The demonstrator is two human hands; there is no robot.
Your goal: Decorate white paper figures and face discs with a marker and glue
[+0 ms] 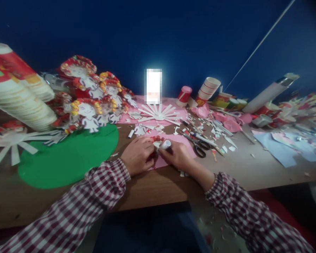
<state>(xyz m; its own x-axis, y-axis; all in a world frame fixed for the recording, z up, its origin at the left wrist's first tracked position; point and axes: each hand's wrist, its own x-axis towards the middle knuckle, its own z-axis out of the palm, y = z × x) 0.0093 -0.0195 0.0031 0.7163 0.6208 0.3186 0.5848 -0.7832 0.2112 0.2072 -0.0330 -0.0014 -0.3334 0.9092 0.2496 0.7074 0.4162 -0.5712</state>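
Note:
My left hand (139, 154) is closed at the table's front, its fingers pressed on a small paper cut-out (157, 139) with red curled bits along its top edge. Most of that cut-out is hidden by my fingers. In my right hand (178, 154) is a white glue stick (165, 144), gripped between thumb and fingers and tilted against the cut-out. Under both hands lies a pink paper sheet (187, 142). Just left of it rests a small white cap-like cylinder (131, 134), with a white paper figure (140, 130) behind.
Black-handled scissors (200, 150) and paper scraps (219, 130) lie to the right. A green paper oval (73, 158), finished paper dolls (86, 112) and stacked paper cups (21, 95) occupy the left. A white strip fan (159, 114) lies behind my hands; blue paper (276, 149) is far right.

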